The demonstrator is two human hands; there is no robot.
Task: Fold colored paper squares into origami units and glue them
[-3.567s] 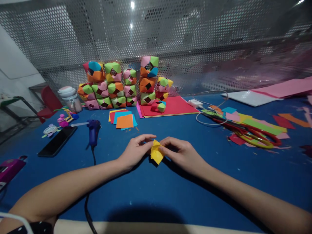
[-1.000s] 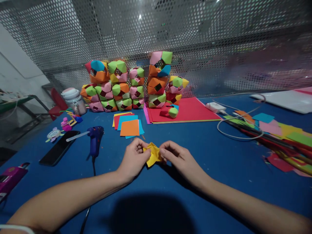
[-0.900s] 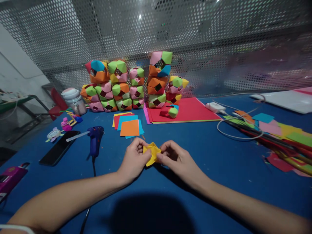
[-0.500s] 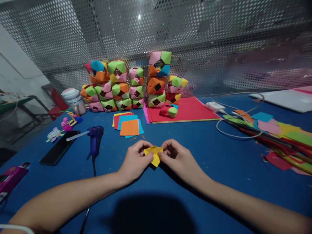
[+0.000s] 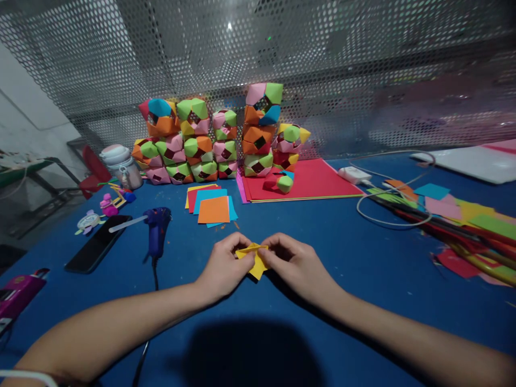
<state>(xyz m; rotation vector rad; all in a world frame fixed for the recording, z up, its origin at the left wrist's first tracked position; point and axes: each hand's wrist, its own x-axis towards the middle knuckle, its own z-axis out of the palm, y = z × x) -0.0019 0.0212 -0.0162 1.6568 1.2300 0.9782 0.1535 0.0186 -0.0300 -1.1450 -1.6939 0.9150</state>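
Observation:
A small folded yellow paper piece (image 5: 255,259) is pinched between both my hands just above the blue table (image 5: 282,322). My left hand (image 5: 224,266) grips its left side with curled fingers. Its right side is held by my right hand (image 5: 291,262), thumb and fingers pressed together. A little pile of square paper sheets (image 5: 212,207), orange on top, lies just beyond my hands.
Stacks of multicoloured paper cubes (image 5: 217,142) line the perforated metal back wall. Red sheets (image 5: 310,180) lie beside them. A blue glue gun (image 5: 156,226), a phone (image 5: 97,242) and a jar (image 5: 119,165) sit left. Scissors, cable and paper scraps (image 5: 451,215) fill the right.
My hands have kept working the yellow piece, which now looks flatter and more closed than before. The view shifted left since the earliest frame.

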